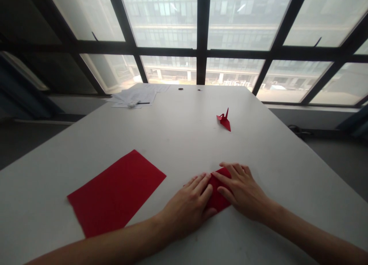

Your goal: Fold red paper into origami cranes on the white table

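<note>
A small piece of red paper point(217, 198), apparently folded, lies on the white table under both hands. My left hand point(188, 204) rests over its left part, fingers stretched out and thumb near the lower edge. From the right, my right hand point(244, 189) presses on the same paper with its fingers spread, the index fingertip close to my left fingertips. Much of the paper's outline is hidden beneath the hands. A larger flat sheet of red paper point(117, 192) lies to the left, its lower edge partly behind my left forearm.
Farther back stands a red origami crane point(224, 122). Loose white papers point(135, 94) with a dark pen-like stick point(143, 103) lie at the table's far left. Dark-framed windows point(202, 39) rise beyond the far edge of the white table point(178, 134).
</note>
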The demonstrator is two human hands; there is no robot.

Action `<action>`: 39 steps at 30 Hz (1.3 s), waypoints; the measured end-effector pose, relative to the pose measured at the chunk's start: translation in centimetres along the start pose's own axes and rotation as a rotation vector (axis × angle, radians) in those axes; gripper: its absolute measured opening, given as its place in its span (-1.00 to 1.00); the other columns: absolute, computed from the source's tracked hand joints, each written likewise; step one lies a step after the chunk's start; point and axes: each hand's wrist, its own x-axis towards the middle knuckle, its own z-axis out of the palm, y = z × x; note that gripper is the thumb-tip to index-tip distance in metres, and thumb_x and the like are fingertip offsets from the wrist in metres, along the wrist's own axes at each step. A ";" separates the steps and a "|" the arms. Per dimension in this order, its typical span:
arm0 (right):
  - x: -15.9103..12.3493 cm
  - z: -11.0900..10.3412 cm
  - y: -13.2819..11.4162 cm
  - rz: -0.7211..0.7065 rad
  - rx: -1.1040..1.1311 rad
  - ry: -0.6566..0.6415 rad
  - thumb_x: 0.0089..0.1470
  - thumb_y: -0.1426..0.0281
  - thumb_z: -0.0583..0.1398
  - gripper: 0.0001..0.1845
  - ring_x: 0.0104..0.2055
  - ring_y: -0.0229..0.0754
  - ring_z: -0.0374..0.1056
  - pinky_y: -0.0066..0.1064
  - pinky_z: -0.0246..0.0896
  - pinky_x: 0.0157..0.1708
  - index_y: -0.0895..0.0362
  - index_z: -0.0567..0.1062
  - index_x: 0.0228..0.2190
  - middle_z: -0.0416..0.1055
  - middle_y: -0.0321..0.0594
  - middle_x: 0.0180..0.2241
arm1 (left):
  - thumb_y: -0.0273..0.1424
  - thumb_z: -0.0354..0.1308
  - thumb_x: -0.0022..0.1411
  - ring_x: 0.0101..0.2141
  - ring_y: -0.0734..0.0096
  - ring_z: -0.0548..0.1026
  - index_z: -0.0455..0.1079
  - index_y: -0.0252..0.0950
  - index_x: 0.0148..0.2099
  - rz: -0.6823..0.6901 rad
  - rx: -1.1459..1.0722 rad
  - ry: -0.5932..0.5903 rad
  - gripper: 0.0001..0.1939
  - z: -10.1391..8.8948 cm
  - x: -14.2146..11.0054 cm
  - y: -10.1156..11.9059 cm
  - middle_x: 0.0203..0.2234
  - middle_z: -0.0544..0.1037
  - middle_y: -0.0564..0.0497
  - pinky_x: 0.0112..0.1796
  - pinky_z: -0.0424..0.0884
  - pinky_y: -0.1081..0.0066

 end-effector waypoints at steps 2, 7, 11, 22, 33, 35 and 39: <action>-0.4 0.0 1.5 0.030 -0.038 0.014 0.31 0.24 0.06 -0.60 0.12 0.12 0.19 0.02 0.07 0.06 -0.07 0.42 0.13 0.24 -0.06 0.22 | -0.13 0.08 0.37 0.31 -0.03 0.14 0.21 -0.38 0.24 -0.009 -0.005 -0.013 -0.45 -0.1 0.0 0.0 0.30 0.21 -0.31 0.27 0.16 0.02; -2.1 0.1 6.7 0.134 -0.175 0.065 0.34 0.29 -0.03 -0.59 0.10 0.15 0.22 0.06 0.09 -0.02 -0.07 0.46 0.10 0.16 -0.06 0.28 | -0.08 0.06 0.37 0.31 -0.07 0.14 0.26 -0.37 0.20 -0.017 -0.004 -0.025 -0.46 -0.1 0.0 -0.2 0.31 0.20 -0.31 0.26 0.17 0.01; -2.2 -0.1 7.0 0.179 -0.148 0.114 0.34 0.25 -0.04 -0.57 0.13 0.16 0.20 0.05 0.10 0.00 -0.04 0.46 0.10 0.11 -0.11 0.32 | -0.09 0.03 0.39 0.30 -0.05 0.16 0.24 -0.35 0.22 -0.008 0.019 -0.022 -0.48 0.1 -0.1 -0.3 0.31 0.20 -0.29 0.24 0.21 0.00; -0.1 -0.1 0.4 -0.008 0.036 -0.019 0.33 0.32 0.00 -0.55 0.14 0.05 0.18 -0.04 0.01 0.11 -0.09 0.34 0.20 0.26 -0.13 0.23 | -0.25 0.02 0.42 0.24 0.10 0.27 0.26 -0.27 0.19 -0.009 -0.002 0.053 -0.63 -0.6 0.2 -0.5 0.21 0.36 -0.18 0.22 0.21 0.07; -0.1 -0.2 0.3 -0.064 -0.008 0.005 0.32 0.32 0.02 -0.57 0.09 0.07 0.20 -0.02 -0.03 0.09 -0.02 0.34 0.18 0.32 -0.09 0.16 | 0.13 -0.05 0.31 0.25 -0.13 0.19 0.23 -0.33 0.23 -0.010 0.061 -0.038 -0.28 -2.1 0.6 -0.3 0.23 0.32 -0.24 0.22 0.12 -0.03; -0.1 -0.3 0.3 -0.061 -0.008 0.010 0.33 0.32 0.01 -0.59 0.09 0.08 0.19 -0.02 -0.03 0.08 -0.02 0.36 0.16 0.33 -0.09 0.14 | 0.12 -0.03 0.31 0.26 -0.13 0.18 0.20 -0.32 0.26 -0.041 0.070 -0.053 -0.29 -2.4 -0.2 -0.6 0.22 0.34 -0.24 0.22 0.12 -0.04; -0.1 -0.2 0.2 -0.066 -0.002 0.028 0.33 0.32 0.01 -0.60 0.09 0.08 0.19 -0.03 -0.02 0.07 0.00 0.37 0.15 0.35 -0.07 0.12 | 0.08 0.00 0.32 0.29 -0.09 0.12 0.17 -0.26 0.29 -0.098 0.075 -0.063 -0.32 -2.6 -3.3 -1.7 0.25 0.31 -0.18 0.23 0.13 -0.03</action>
